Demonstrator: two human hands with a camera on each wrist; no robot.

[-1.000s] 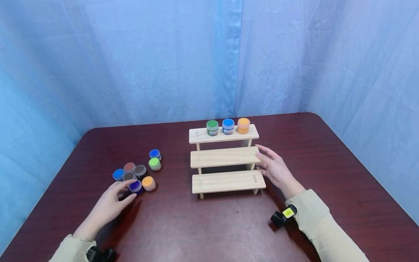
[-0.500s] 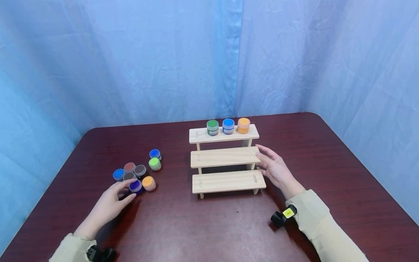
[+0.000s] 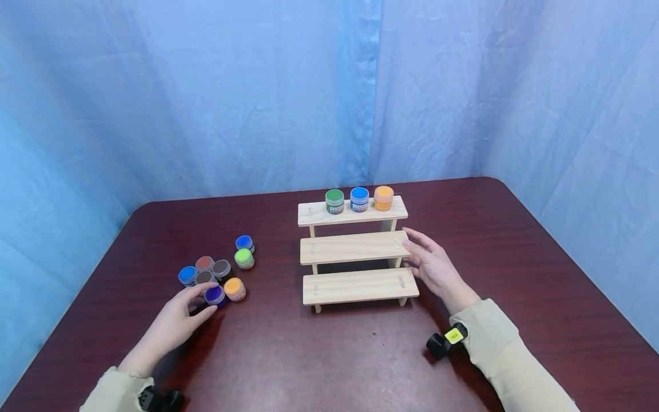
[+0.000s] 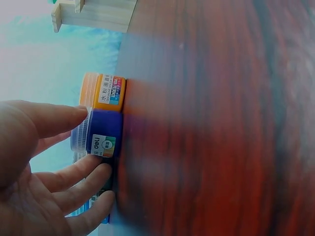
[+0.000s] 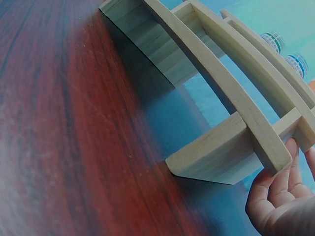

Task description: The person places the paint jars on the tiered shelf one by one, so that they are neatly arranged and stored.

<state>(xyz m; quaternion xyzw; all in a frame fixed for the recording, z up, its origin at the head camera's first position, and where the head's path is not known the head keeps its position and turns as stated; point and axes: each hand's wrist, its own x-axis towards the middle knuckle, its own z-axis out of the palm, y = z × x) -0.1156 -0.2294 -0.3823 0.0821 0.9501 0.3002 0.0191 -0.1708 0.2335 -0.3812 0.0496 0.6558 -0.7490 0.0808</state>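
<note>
Left hand (image 3: 169,324) pinches purple jar (image 3: 214,294), right hand (image 3: 437,272) grips rack (image 3: 355,250); sideways lift could knock orange jar (image 3: 234,289) near left thumb (image 4: 69,117).

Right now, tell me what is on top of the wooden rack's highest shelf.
On the highest shelf stand a green jar, a blue jar and an orange jar. The shelf surface beneath them is covered and cannot be seen.

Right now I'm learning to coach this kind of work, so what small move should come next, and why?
Probably a straight lift of the purple jar by the left hand: its fingers sit on opposite sides of that jar, and the orange jar close beside it leaves little room to slide that way. The right hand holds the wooden stand.
</note>
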